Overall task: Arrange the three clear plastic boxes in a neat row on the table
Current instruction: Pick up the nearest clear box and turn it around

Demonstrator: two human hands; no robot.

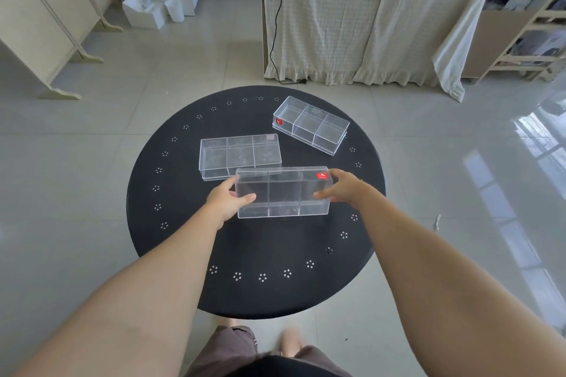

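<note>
Three clear plastic boxes, each split into three compartments, are on a round black table (pixel 183 248). The nearest box (pixel 283 193), with a red label at its right end, is held at both short ends: my left hand (pixel 228 197) grips its left end and my right hand (pixel 343 187) its right end. Just behind it, touching or overlapping its far edge, lies a second box (pixel 240 156), roughly parallel. The third box (pixel 311 124), with a red label on its left end, sits apart at the far right, turned at an angle.
The table has a ring of small white dot patterns near its rim. Around it is a glossy tiled floor. Cloth-covered furniture and a black cable stand beyond the table, wooden shelving at the far right, and white folding screens at the left.
</note>
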